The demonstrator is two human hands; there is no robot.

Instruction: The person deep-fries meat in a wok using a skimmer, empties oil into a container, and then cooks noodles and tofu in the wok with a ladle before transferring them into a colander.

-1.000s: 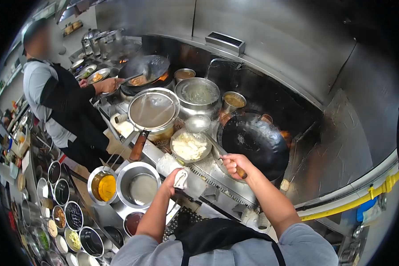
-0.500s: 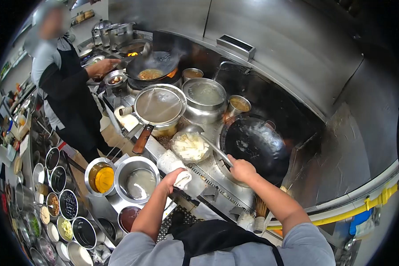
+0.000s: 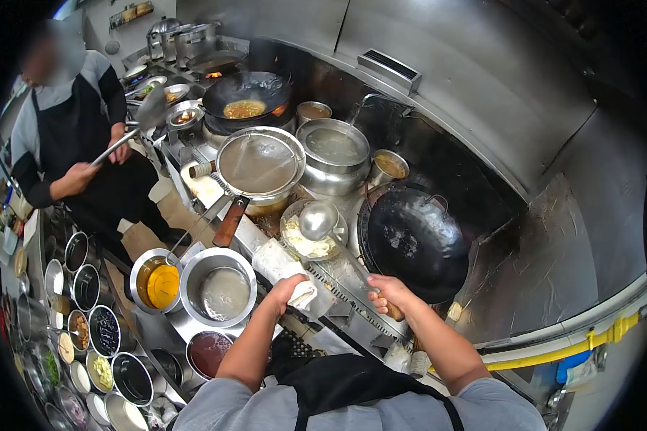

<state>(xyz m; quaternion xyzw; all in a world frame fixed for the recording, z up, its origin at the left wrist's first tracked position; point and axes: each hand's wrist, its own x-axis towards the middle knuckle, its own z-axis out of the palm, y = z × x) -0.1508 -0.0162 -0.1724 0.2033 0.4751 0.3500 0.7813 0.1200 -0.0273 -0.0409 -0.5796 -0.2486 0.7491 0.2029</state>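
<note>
My right hand [image 3: 389,293] is closed round the wooden handle of a long ladle [image 3: 318,220]. Its metal bowl overlaps a round dish of pale, strip-cut pieces [image 3: 299,237] on the stove edge. A thick folded white cloth [image 3: 274,262] is gripped in my left hand [image 3: 287,291]; it reaches from my fingers toward the dish, and whatever it may wrap is hidden. Just right of the dish, a black wok [image 3: 413,248] with a shiny, wet-looking inside sits on its burner.
Behind the dish stand a pot topped by a strainer [image 3: 259,167] and a wide pot of cloudy liquid [image 3: 332,146]. At left are a pot of yellow oil [image 3: 162,287] and a steel pot [image 3: 223,293]. A co-worker [image 3: 72,129] holds another ladle near a steaming wok [image 3: 246,95].
My right hand has moved down and slightly right, and the ladle's bowl has turned over the pale pieces. The co-worker has stepped back from the far wok, lifting a ladle away.
</note>
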